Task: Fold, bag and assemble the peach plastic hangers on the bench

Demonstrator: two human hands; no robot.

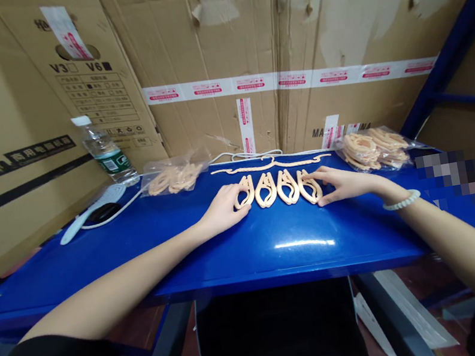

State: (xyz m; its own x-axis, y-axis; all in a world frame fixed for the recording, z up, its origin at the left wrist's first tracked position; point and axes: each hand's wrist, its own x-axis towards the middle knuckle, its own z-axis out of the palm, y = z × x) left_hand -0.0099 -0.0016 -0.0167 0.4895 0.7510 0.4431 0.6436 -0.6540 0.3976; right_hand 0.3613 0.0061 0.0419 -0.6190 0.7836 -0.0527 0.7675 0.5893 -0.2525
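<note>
Several pale peach plastic folded hanger pieces (276, 188) lie side by side in a row on the blue table (249, 249). My left hand (223, 209) curls its thumb and fingers around the leftmost piece (244, 192). My right hand (342, 183) pinches the rightmost piece (309, 185) between thumb and fingers. A white bead bracelet (402, 201) circles my right wrist. Just behind the row lies a long unfolded hanger (272, 164) of the same colour.
A clear bag of the same pieces (172, 178) lies at back left, another bag (373, 149) at back right. A water bottle (105, 151) and a white handheld device with cable (92, 211) stand at left. Cardboard boxes (243, 49) wall the back. A blue frame post (449, 54) rises at right.
</note>
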